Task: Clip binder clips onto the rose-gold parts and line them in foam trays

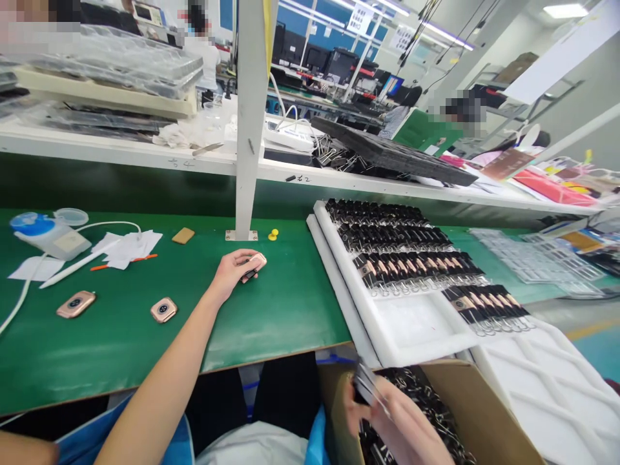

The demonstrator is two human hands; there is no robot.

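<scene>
My left hand (236, 270) is closed on a small rose-gold watch case (258, 261) above the green mat, with a dark piece under the fingers. Over an open cardboard box of black binder clips (438, 413), my right hand (387, 407) grips a black binder clip (365, 382), somewhat blurred by motion. Two more rose-gold watch cases, one at the far left (76, 304) and one nearer my left forearm (163, 310), lie on the mat. A white foam tray (416, 323) at the right holds rows of black clips, some with rose-gold cases between them.
A blue-capped bottle (53, 236), papers (128, 248) and a white stick lie at the back left. A white post (245, 129) rises from the green table (285, 303). Clear plastic trays (523, 258) lie at the right, below a loaded shelf. People are in the background.
</scene>
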